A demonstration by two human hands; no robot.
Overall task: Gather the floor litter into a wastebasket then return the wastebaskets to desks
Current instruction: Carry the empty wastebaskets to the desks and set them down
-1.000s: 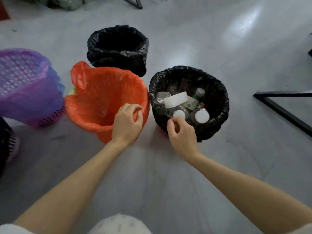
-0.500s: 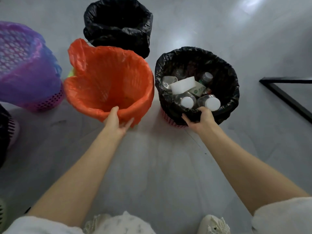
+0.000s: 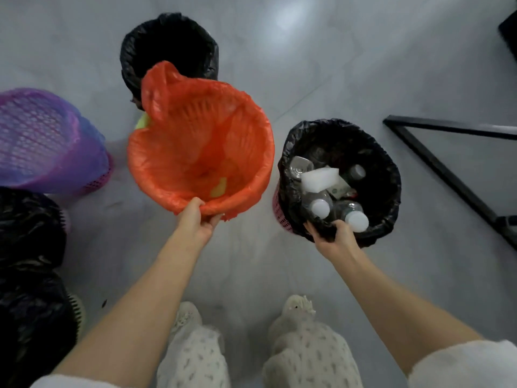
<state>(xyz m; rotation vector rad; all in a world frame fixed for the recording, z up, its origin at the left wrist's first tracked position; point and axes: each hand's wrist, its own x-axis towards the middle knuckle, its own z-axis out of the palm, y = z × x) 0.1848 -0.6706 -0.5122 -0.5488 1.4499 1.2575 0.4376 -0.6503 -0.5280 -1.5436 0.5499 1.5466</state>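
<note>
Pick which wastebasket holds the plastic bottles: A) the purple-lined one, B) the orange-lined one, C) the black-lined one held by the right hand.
C: white-capped bottles lie inside the black-lined wastebasket, whose near rim the right hand grips.

Head view, steeply downward, close over floor (image 3: 321, 79).

Floor (image 3: 363, 65) — pale grey, glossy, with a light glare. Standing on it: black-lined wastebasket (image 3: 170, 43) at the far side; purple-lined basket (image 3: 47, 144) at left; dark-bagged baskets (image 3: 30, 270) at lower left — one behind the other. Black metal frame (image 3: 436, 161) at right. Two pale shoes (image 3: 296, 306) near.
</note>
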